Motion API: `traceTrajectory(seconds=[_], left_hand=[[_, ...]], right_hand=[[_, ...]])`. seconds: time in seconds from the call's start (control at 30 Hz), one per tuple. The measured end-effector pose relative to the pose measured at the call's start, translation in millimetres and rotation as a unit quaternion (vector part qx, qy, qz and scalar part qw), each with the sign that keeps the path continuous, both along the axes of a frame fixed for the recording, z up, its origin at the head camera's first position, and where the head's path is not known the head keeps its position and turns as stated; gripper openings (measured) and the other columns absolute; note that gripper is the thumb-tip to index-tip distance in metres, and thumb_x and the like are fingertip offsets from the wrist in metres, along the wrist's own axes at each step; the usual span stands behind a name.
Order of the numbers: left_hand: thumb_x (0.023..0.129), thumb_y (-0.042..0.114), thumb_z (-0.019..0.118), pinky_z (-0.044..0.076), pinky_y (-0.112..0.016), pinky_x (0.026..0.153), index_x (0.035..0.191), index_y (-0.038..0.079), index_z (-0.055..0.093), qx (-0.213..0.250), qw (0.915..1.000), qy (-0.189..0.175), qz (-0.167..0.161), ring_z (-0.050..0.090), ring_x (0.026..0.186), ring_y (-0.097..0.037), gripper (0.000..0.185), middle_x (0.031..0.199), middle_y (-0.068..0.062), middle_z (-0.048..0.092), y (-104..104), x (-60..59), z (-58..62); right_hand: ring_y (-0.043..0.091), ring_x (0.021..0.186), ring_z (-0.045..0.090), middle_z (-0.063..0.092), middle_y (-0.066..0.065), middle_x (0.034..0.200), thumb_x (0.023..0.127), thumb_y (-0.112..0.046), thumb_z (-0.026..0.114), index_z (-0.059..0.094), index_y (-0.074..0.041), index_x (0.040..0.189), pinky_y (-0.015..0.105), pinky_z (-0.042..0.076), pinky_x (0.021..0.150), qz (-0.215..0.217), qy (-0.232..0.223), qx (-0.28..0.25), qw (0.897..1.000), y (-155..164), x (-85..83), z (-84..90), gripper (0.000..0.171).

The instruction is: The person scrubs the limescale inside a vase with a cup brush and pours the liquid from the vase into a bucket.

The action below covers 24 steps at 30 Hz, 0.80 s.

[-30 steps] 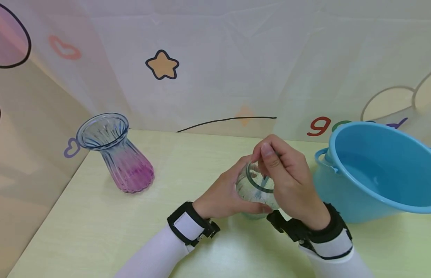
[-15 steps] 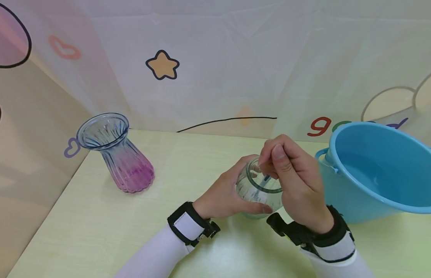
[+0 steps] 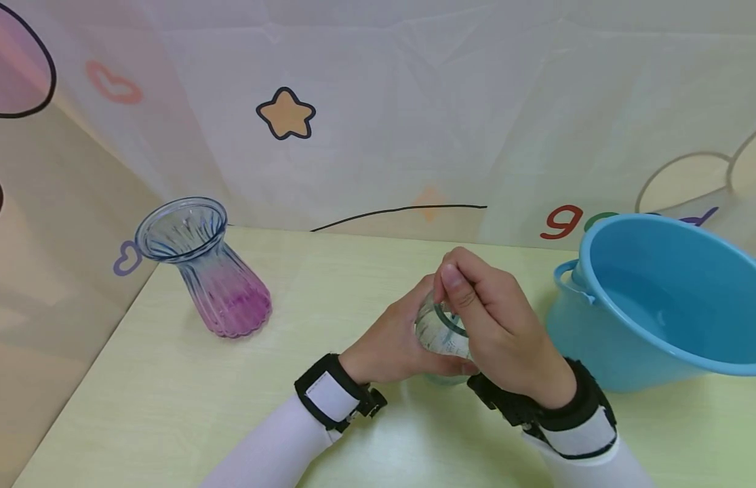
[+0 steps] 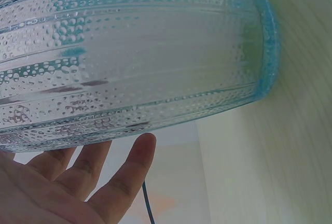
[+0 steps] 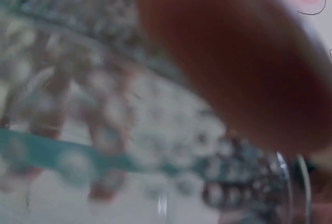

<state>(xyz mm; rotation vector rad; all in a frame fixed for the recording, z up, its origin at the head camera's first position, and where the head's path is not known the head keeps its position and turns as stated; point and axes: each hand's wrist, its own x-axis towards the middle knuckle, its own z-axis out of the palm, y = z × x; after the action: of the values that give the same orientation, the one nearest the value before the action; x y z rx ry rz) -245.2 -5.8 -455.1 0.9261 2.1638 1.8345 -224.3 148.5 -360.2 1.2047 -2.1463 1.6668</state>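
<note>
A clear glass jar with ribbed, dimpled sides stands close over the table in front of me. My left hand grips it from the left, thumb in front and fingers behind; the left wrist view has these fingers along the dimpled glass. At the mouth, my right hand has its fingers curled and pinches a thin blue-green stick that reaches down inside. Through the glass, the right wrist view shows this stick as a blurred teal band. Its upper end is hidden in the fingers, and its kind cannot be made out.
To the left stands a fluted glass vase, blue at the flared top and pink at the base. A light blue bucket with a side handle is close to my right hand. Behind the pale table hangs a printed cloth.
The right hand shifted right over the jar's mouth, then back left and slightly lower, covering more of the rim. The left hand and jar stayed in place.
</note>
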Motion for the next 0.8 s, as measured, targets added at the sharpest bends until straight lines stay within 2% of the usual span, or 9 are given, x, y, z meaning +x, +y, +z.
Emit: traceTrajectory(seconds=[0.13, 0.33, 0.8], left_hand=[[0.076, 0.020, 0.092, 0.059, -0.032, 0.092, 0.138, 0.034, 0.043, 0.013, 0.9998, -0.004, -0.011, 0.064, 0.108, -0.013, 0.080, 0.120, 0.007, 0.062, 0.6, 0.0, 0.0], [0.076, 0.019, 0.091, 0.059, -0.032, 0.089, 0.135, 0.033, 0.045, 0.015, 0.9997, -0.011, -0.013, 0.065, 0.104, -0.014, 0.077, 0.118, 0.007, 0.063, 0.4, -0.3, -0.9], [0.075, 0.019, 0.092, 0.058, -0.032, 0.093, 0.139, 0.033, 0.042, 0.010, 0.9998, 0.003, -0.014, 0.064, 0.107, -0.012, 0.082, 0.121, 0.007, 0.062, 0.9, -1.6, -3.3]], right_hand=[[0.017, 0.067, 0.044, 0.044, 0.004, 0.072, 0.108, 0.000, 0.041, 0.053, -0.005, 0.088, 0.030, 0.039, 0.061, -0.019, -0.010, 0.032, 0.999, 1.0, 0.6, 0.8, 0.024], [0.013, 0.066, 0.045, 0.042, -0.002, 0.069, 0.108, 0.000, 0.043, 0.054, -0.005, 0.086, 0.029, 0.040, 0.060, -0.028, -0.010, 0.050, 0.998, 0.9, 1.2, 2.7, 0.025], [0.015, 0.066, 0.046, 0.045, 0.000, 0.070, 0.109, -0.002, 0.042, 0.055, -0.006, 0.087, 0.029, 0.041, 0.060, -0.035, -0.014, 0.042, 0.998, 1.4, 0.9, 1.6, 0.025]])
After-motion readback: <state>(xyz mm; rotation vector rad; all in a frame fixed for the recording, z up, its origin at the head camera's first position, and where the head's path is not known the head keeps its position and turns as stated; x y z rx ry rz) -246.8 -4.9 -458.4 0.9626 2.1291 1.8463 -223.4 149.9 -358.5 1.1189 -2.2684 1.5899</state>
